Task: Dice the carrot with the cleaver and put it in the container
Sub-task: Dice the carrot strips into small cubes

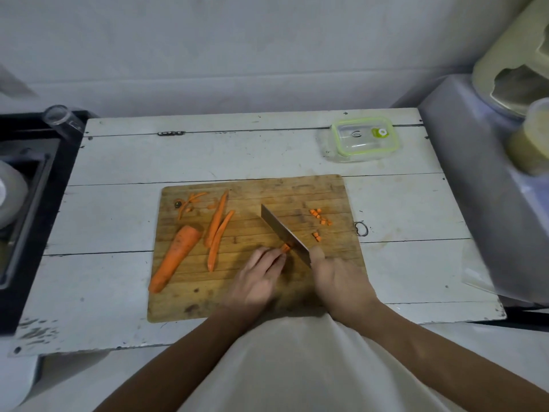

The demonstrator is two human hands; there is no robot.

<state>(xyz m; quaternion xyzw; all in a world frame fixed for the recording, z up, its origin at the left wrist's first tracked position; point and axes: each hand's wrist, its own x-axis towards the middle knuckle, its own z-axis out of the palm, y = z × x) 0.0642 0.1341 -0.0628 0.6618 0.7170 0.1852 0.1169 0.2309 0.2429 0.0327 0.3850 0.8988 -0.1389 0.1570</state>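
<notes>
- The right hand [335, 281] is wrapped around the handle of the cleaver [283, 230], its blade angled toward 11 o'clock and its edge down on the wooden cutting board [267, 295].
- The left hand [258, 278] holds with curled fingertips a short bundle of carrot strips [285, 248], pinned against the blade's left face.
- Diced carrot cubes [320, 219] lie in a small scatter at 2 o'clock from the blade; this looks like only a small share of the carrot.
- Left to cut: two long carrot slices [218, 230] at 10 o'clock from the left hand, and the large unpeeled carrot half [175, 257] at 9 o'clock.
- Thin trimmings [191, 200] sit in the board's 11 o'clock corner.
- The lidded plastic container [364, 138] stands on the white table [118, 162] at 1 o'clock, beyond the board, closed and seemingly empty; no dice have been transferred.
- Judged progress: early, with dicing under way and loading not yet begun.
</notes>
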